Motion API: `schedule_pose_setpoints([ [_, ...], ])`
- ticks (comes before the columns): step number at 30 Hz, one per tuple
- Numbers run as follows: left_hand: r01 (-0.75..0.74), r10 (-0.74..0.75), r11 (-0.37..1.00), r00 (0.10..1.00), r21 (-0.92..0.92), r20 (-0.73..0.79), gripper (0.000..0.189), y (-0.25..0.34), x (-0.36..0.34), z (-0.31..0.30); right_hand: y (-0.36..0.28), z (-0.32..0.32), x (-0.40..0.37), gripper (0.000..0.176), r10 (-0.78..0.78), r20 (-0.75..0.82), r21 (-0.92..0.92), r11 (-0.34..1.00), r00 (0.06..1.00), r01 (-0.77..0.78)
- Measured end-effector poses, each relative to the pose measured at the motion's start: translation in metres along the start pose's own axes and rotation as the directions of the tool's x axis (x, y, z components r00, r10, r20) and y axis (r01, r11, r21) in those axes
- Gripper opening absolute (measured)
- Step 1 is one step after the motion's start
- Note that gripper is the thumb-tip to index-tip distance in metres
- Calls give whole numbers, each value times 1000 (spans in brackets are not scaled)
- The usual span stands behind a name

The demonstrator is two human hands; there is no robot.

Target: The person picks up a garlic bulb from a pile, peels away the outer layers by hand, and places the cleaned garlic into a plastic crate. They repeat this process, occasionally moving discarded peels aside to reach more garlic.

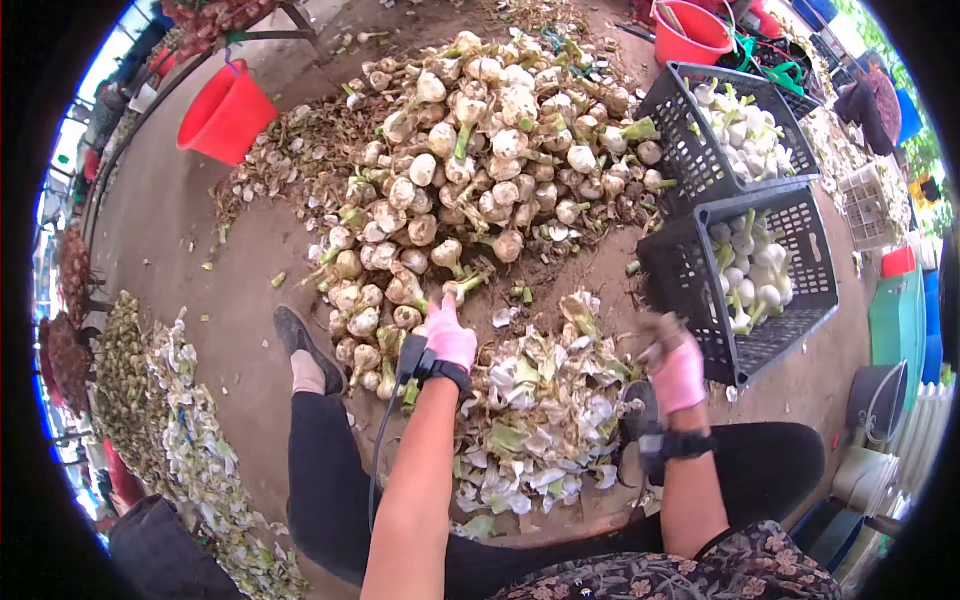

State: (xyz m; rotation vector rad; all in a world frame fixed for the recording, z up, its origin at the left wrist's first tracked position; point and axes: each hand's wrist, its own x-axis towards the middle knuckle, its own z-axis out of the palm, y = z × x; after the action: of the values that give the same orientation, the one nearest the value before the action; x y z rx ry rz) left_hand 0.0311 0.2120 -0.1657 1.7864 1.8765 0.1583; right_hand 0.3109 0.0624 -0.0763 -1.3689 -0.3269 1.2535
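Note:
My left hand, in a pink glove, reaches to the near edge of a large heap of garlic bulbs. Its fingers are closed on a garlic bulb with a short green stem. My right hand, also pink-gloved, is raised beside the near black crate, its fingers curled. Blur hides what is in them, if anything. Between my hands and legs lies a pile of peeled garlic skins and leaves. Peeled white garlic fills part of the near black crate.
A second black crate with white garlic stands behind the first. Red buckets sit far left and far right. A strip of husks runs along the left floor. A grey bucket is at the right.

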Motion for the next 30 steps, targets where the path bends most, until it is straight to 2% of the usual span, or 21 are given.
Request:
schedule_pose_setpoints([
  [1, -78, 81, 991, 997, 108, -22, 69, -7, 16, 14, 20, 7, 4, 30, -85, 192, -422, 892, 978, 161],
  [2, -153, 164, 964, 986, 216, -34, 68, -16, 31, 28, 37, 18, 7, 37, -72, 396, -718, 597, 915, 357],
  [3, -234, 273, 929, 956, 287, -105, 60, -33, 46, 47, 43, 36, 1, 33, 43, 305, -599, 785, 951, 156],
  [4, -235, 271, 930, 958, 281, -96, 60, -39, 56, 49, 48, 54, -3, 30, 176, 235, -430, 901, 956, -60],
  [6, -183, 183, 976, 983, -114, -15, 51, -43, 66, 50, 66, 66, 2, 25, 47, 232, -533, 842, 972, 87],
  [7, -200, 197, 979, 978, -47, -66, 45, -39, 61, 45, 56, 77, 1, 25, 143, 176, -521, 853, 974, -31],
  [8, -196, 194, 979, 979, -48, -60, 45, -26, 47, 34, 63, 79, 4, 25, 149, 172, -523, 851, 974, -37],
  [10, 39, -17, 915, 998, -401, 59, 50, 9, 16, 13, 77, 80, 13, 29, 149, 68, -426, 898, 986, -107],
  [11, 8, 18, 898, 998, -441, 53, 58, 12, 5, 14, 74, 86, 15, 35, 46, 77, -518, 855, 996, 1],
  [12, -66, 82, 787, 997, -614, -3, 57, 15, -14, 15, 79, 85, 18, 40, -62, 158, -484, 865, 986, 132],
  [14, -172, 166, 867, 985, -469, -53, 62, 37, -56, -9, 68, 92, 15, 44, -96, 206, -497, 847, 974, 188],
  [16, -181, 148, 754, 983, -631, -105, 55, 48, -85, -7, 61, 96, 6, 49, -134, 240, -524, 816, 961, 245],
  [17, -185, 170, 768, 982, -613, -83, 53, 60, -103, -26, 57, 100, 0, 49, -143, 230, -520, 818, 963, 246],
  [19, -267, 216, 786, 964, -558, -156, 51, 70, -130, -42, 55, 98, -13, 50, -165, 228, -511, 818, 960, 262],
  [21, -316, 247, 771, 948, -552, -198, 49, 73, -151, -53, 62, 92, -20, 43, -271, 254, -470, 804, 929, 363],
  [24, -360, 244, 796, 927, -487, -286, 50, 72, -179, -70, 31, 102, -49, 38, -214, 311, -479, 807, 926, 347],
  [25, -374, 260, 798, 921, -473, -290, 52, 71, -186, -76, 13, 106, -65, 33, -223, 329, -614, 687, 917, 388],
  [28, -386, 274, 784, 918, -485, -288, 53, 68, -204, -93, -3, 106, -85, 31, -222, 450, -560, 685, 865, 467],
  [30, -374, 276, 788, 924, -489, -263, 53, 63, -213, -94, 1, 96, -86, 29, -190, 516, -592, 626, 835, 508],
])
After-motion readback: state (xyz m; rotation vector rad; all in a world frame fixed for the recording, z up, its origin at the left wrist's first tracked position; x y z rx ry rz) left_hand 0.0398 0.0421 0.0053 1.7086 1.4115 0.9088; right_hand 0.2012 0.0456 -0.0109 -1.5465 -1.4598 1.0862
